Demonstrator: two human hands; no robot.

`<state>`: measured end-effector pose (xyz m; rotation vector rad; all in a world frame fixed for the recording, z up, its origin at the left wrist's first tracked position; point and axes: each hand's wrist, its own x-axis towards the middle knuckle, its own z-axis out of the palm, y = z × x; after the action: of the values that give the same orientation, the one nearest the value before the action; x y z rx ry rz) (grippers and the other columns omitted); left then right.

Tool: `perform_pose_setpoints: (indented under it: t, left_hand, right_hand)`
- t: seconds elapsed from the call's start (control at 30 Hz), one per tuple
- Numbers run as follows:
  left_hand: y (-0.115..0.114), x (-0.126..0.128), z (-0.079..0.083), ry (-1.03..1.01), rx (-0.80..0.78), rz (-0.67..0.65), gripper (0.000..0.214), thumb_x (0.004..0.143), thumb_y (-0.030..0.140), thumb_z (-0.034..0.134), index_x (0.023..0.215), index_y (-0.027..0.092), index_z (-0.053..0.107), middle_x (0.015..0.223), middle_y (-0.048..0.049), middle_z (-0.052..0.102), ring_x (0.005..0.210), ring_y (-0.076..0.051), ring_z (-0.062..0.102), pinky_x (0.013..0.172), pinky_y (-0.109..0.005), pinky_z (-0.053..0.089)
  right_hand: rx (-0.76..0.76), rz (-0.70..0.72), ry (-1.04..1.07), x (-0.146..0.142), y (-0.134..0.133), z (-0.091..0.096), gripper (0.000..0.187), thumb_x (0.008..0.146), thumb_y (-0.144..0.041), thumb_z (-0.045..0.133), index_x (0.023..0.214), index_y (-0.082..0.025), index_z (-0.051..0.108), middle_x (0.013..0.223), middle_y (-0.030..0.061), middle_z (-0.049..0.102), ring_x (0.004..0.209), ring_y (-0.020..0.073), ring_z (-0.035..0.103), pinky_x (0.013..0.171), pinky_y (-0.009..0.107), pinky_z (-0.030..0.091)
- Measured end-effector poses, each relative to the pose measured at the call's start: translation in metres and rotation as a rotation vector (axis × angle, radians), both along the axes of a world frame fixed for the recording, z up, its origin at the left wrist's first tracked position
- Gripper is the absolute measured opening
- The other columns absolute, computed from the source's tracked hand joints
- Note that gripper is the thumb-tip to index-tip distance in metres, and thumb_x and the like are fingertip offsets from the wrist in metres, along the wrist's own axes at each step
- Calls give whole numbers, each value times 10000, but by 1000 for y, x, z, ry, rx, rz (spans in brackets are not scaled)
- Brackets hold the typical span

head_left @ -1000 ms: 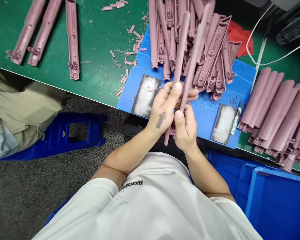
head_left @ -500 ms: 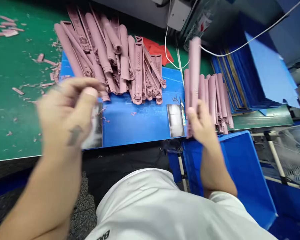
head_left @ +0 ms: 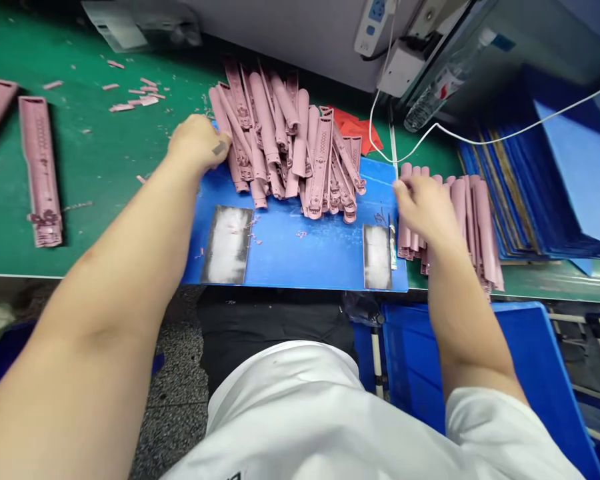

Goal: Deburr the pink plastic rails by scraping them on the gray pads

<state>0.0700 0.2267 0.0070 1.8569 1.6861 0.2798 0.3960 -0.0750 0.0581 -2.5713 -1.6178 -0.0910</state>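
Observation:
My left hand (head_left: 196, 143) reaches to the left edge of a heap of long pink plastic shells (head_left: 265, 120). Its fingertips are turned away and hidden, so its grip cannot be made out. On the right, my right hand (head_left: 425, 207) is closed around pink shells at the left part of an upright row of them (head_left: 486, 230). The heap lies loosely on a blue sheet (head_left: 305, 267), some shells showing their ribbed inner side.
Two dark pads with whitish dust, a left pad (head_left: 227, 247) and a right pad (head_left: 378, 260), lie near the front edge. Beside the right one is a cutter knife (head_left: 393, 243). Pink scraps (head_left: 137, 100) and a loose shell (head_left: 41, 170) lie leftward. A white cable (head_left: 510, 141) crosses behind.
My right hand has brought its pink shell down from upright in the air into the right row. My left hand has moved forward to the heap. The view has shifted left.

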Motion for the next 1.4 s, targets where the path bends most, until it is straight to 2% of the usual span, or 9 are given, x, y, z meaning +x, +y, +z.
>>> perform_pose_setpoints:
  t: [0.13,0.23,0.43,0.6,0.8,0.93,1.17,1.3,1.4]
  left_hand:
    - [1,9,-14,-229,-91,108,242,1164,317,714,1049,106,747,773,-5,638,1004,-213,715,1248,-564,574]
    - [-2,2,-11,-478,-122,197,211,1148,223,718,950,161,682,667,38,511,843,-164,633,1140,-471,624]
    - [-78,-44,20,-1150,-106,298,320,1179,468,687,973,225,712,792,-14,672,618,-150,553,503,-298,444]
    - [-178,-29,27,-1472,-267,231,511,1165,736,678,1263,240,751,702,54,546,439,-83,385,402,-246,366]
    - [-232,6,12,-1527,-335,234,601,1155,773,651,1060,182,705,1032,-105,854,943,-245,882,793,-328,746]
    - [-245,5,4,-1534,-309,189,456,1169,630,714,1045,192,745,1205,-148,872,1274,-327,864,1054,-432,751]
    - [-250,4,-6,-1517,-273,130,436,1150,635,740,1071,207,764,1236,-165,862,1409,-371,811,1160,-505,720]
    - [-257,7,-5,-1460,-198,145,466,1172,671,661,1135,233,815,1343,-162,847,1532,-360,730,1265,-497,654]
    - [-267,11,-4,-1351,-140,98,562,1169,753,605,1231,256,859,1453,-144,822,1590,-344,678,1391,-506,542]
  right_hand:
    - [-105,56,128,-17,101,-15,491,1147,-437,576,1459,-111,770,1407,266,813,1328,405,747,1184,527,583]
    - [-211,30,158,-21,118,-14,358,1076,-386,673,1271,-130,829,1259,236,859,1256,402,789,1135,497,609]
    - [273,-96,776,-37,25,-11,418,1033,-580,745,1216,-204,751,800,46,752,688,248,726,631,362,625]
    - [603,7,1254,-133,-24,-34,633,936,-754,894,1287,-281,661,692,-75,664,506,168,632,485,290,580]
    - [643,250,1267,-221,-16,-62,541,1140,-767,640,1367,-279,686,733,-59,672,558,140,606,568,287,544]
    - [609,277,1129,-227,-15,-71,605,1159,-802,561,1395,-264,708,774,-20,689,635,184,636,668,363,586]
    - [682,295,1117,-225,-18,-74,539,1188,-724,577,1411,-249,700,753,-25,668,637,190,643,703,365,604]
    - [728,295,1070,-235,-15,-79,576,1187,-726,519,1482,-253,667,1194,111,826,1102,290,809,1047,470,672]
    - [692,276,1063,-245,-19,-83,599,1200,-700,421,1579,-273,601,1526,166,761,1418,350,736,1235,557,619]
